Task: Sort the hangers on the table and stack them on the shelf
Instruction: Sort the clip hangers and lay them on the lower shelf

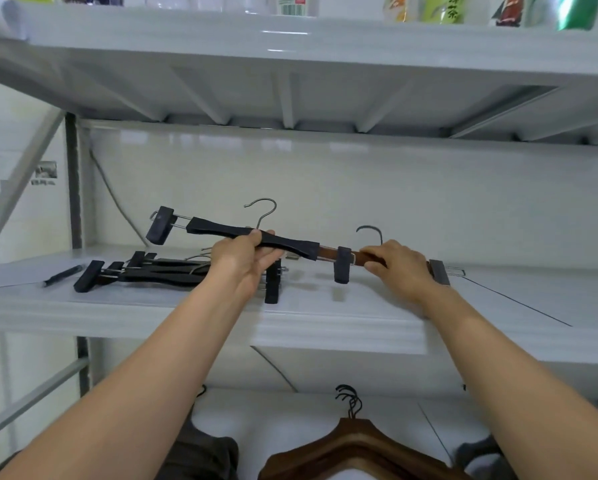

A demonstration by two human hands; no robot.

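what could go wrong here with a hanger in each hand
1. The black hanger in the left hand overlaps the brown hanger held by the right hand; its clip may snag there when they part.
2. It is held tilted above the black pile; setting it down carelessly could push the pile toward the front edge of the shelf.

The left hand [245,261] grips a black clip hanger [221,230] above the shelf [325,327] — the right hand [398,268] holds a brown hanger [327,252] just beside it.
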